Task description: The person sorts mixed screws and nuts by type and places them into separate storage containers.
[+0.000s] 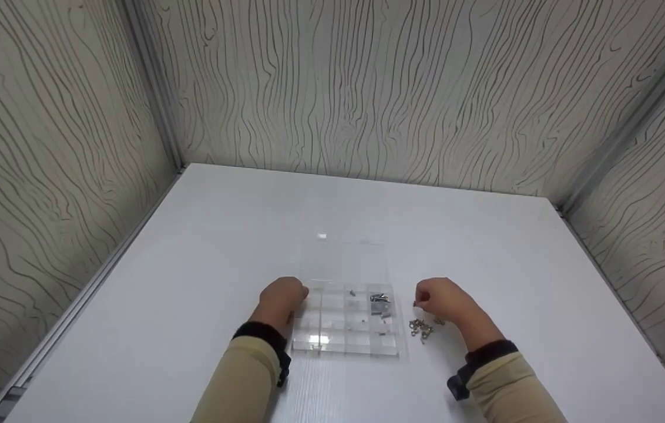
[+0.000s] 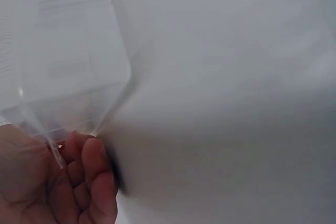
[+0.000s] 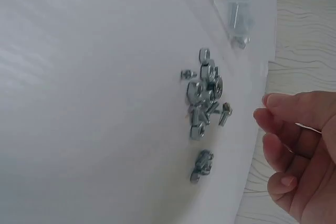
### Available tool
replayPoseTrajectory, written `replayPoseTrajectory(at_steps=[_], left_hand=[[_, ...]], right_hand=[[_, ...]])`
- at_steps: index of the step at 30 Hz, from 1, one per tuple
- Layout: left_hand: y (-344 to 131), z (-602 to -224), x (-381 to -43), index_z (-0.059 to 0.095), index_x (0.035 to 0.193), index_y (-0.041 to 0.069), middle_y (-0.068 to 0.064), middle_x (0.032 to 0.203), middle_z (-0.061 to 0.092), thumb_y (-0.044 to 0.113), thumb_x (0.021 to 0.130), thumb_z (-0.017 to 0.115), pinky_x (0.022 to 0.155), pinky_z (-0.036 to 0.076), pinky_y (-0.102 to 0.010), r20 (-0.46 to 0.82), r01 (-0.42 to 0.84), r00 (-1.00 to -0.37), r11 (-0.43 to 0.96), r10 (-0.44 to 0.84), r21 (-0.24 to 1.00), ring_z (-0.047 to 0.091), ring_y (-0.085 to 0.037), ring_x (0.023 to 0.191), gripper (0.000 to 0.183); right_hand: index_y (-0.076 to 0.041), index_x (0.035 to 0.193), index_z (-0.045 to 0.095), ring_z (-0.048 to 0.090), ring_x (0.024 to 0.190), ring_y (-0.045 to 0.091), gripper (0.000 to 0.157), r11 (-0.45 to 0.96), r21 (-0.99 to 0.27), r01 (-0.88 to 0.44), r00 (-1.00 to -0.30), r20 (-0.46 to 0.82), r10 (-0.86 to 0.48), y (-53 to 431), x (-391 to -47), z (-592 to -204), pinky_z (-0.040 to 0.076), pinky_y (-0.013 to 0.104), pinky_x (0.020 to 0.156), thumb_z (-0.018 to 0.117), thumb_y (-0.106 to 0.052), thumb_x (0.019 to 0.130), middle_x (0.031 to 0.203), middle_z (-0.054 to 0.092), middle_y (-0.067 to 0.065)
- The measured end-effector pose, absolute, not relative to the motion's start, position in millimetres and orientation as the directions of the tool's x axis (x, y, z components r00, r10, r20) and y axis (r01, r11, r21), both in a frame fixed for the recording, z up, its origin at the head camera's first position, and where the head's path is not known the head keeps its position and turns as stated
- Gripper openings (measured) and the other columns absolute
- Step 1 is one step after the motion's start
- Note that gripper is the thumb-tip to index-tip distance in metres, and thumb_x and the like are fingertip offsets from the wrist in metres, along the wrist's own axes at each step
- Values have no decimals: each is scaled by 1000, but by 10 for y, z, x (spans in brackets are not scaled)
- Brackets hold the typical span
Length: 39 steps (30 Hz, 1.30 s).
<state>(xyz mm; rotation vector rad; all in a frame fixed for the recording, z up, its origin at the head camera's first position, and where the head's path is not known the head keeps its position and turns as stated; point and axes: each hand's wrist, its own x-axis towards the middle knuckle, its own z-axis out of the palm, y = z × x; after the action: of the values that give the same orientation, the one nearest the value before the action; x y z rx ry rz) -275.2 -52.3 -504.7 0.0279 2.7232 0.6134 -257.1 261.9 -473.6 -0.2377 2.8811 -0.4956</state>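
A clear plastic compartment box [image 1: 332, 341] lies on the table with its lid [image 1: 344, 261] laid open behind it. My left hand [image 1: 281, 299] grips the box's left side; in the left wrist view its fingers [image 2: 95, 158] curl at a clear corner. Just right of the box, my right hand [image 1: 447, 301] has thumb and forefinger together, with a tiny dark piece at their tips, its kind too small to tell. Near that hand lies a loose pile of metal nuts and screws [image 3: 202, 95]. Silvery screws [image 1: 379, 298] fill one right-hand compartment.
A small cluster of hardware [image 3: 203, 163] lies slightly apart from the pile. Few small pieces sit in other compartments at the box's right. The white table [image 1: 191, 235] is bounded by wood-grain panels [image 1: 332, 88] at the back and sides.
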Motion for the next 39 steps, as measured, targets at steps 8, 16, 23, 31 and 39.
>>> replayPoseTrajectory(at_steps=[8,16,23,31,39], left_hand=[[-519,-5067,-2777,57,67,8,-7,79,58,29,91,45,55,42,-31,-369,-105,-928,909,57,404,51,-21,65,34],[-524,-5050,-2771,56,67,8,-7,77,56,29,92,45,53,40,-31,-378,-115,-924,900,58,420,49,-21,63,35],[-533,-5065,-2774,55,66,8,-6,77,56,26,90,46,59,41,-32,-352,-101,-933,894,67,436,49,-21,66,31],[-523,-5032,-2762,58,66,6,-7,71,57,26,90,44,56,44,-31,-374,-117,-925,893,61,434,52,-21,57,34],[-528,-5059,-2781,58,66,6,-8,62,56,28,91,44,53,44,-31,-374,-118,-925,892,61,437,52,-20,50,36]], right_hand=[[-8,80,60,51,72,18,4,946,-322,-30,-980,-176,-92,2834,-2616,-4854,46,36,66,62,-7,83,75,55,2],[-10,79,60,52,69,17,4,949,-314,-38,-981,-170,-96,2756,-2648,-4976,46,33,63,64,-11,81,74,56,1],[-12,78,60,52,69,18,5,967,-240,-84,-979,-164,-125,2665,-2644,-5012,47,36,66,65,-11,80,72,55,1],[-12,76,56,49,65,17,7,977,-204,-68,-972,-207,-111,2639,-2620,-5046,46,32,61,61,-8,79,71,51,1],[-12,77,54,49,68,17,9,954,-286,-84,-970,-197,-145,2617,-2629,-4974,46,33,63,62,-7,78,72,52,1]])
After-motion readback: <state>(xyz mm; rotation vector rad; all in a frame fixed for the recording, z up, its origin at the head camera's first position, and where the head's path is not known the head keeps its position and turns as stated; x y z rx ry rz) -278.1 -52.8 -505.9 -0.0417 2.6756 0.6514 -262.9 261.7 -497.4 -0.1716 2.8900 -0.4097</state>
